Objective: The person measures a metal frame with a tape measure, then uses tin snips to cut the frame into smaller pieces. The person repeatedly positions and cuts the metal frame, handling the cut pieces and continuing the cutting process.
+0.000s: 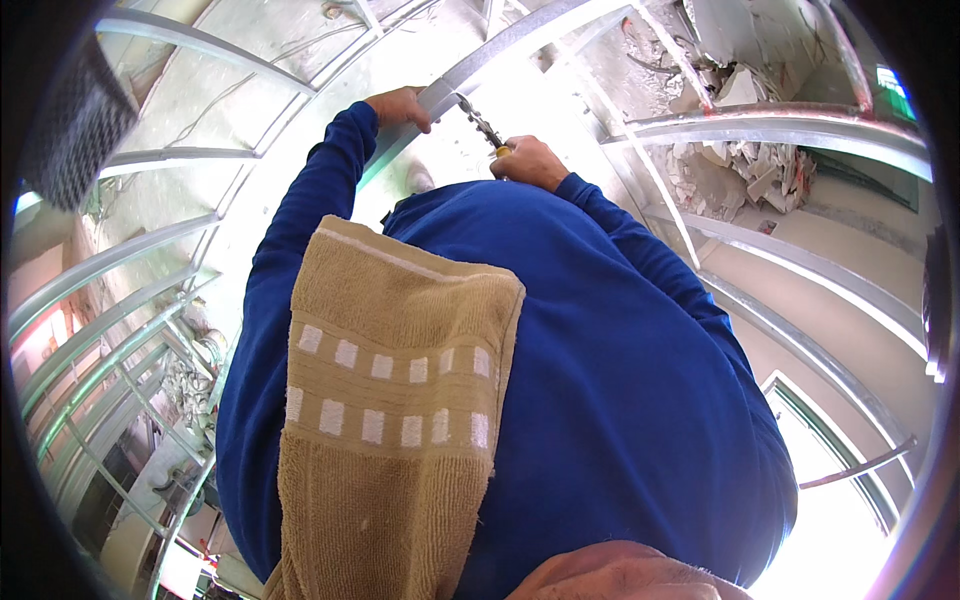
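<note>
Beyond my body at the top, my left hand (402,108) grips the edge of a long pale metal channel (500,52), its thumb on the near face. My right hand (532,162) is closed around the yellow handle of a plier-like hand tool (482,126). The tool's silvery jaws point up and left and reach the channel's edge, close to my left hand. Glare hides whether the jaws bite on the metal. A tan towel (400,390) with white squares hangs over my blue long-sleeved top.
Metal framing bars (190,45) cross the left side, and more bars (800,130) run along the right. A heap of broken board rubble (745,180) lies at the upper right. A cable (230,90) trails over the floor at upper left. Bright light comes through an opening (820,490) at lower right.
</note>
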The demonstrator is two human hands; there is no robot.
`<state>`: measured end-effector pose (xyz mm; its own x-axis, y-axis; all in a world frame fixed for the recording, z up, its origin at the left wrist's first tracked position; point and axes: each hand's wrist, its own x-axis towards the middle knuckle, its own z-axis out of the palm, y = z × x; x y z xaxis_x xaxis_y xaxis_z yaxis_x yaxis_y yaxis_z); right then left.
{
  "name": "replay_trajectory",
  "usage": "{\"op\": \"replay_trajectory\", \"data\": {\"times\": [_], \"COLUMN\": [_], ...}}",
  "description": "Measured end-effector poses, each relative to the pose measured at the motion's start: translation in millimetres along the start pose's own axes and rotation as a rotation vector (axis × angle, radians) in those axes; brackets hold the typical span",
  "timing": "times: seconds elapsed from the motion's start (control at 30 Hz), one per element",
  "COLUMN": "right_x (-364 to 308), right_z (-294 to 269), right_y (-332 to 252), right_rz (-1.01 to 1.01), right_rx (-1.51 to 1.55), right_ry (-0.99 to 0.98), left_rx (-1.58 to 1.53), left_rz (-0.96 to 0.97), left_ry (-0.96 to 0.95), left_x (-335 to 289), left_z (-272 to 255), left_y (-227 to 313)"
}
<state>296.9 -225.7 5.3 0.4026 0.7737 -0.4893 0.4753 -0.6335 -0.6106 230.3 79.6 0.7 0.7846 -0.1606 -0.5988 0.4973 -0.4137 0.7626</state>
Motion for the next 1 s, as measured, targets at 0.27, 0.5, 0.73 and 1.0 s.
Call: {"op": "replay_trajectory", "data": {"times": [0.27,0.5,0.73,1.0], "right_x": [-1.2,6.5,3.2,-24.5], "right_z": [-17.8,-16.2,-2.5,-14.0], "right_y": [-24.3,-20.7,-12.4,-54.1], "right_rz": [-0.174,-0.315,0.202,0.295], "right_rx": [-0.393,-0.495,0.155,0.199], "right_ry": [-0.149,-0.15,-0.024,0.069], "left_rx": [-0.108,-0.144,-0.095,-0.132], "left_rz": [-0.023,-0.005,0.107,-0.065], "left_ry": [-0.043,-0.053,-0.074,-0.056], "left_x": [-1.8,-6.1,2.3,-7.6], "left_z": [-0.2,-1.5,2.6,8.1], "left_y": [-2.5,2.2,-10.3,0.1]}}
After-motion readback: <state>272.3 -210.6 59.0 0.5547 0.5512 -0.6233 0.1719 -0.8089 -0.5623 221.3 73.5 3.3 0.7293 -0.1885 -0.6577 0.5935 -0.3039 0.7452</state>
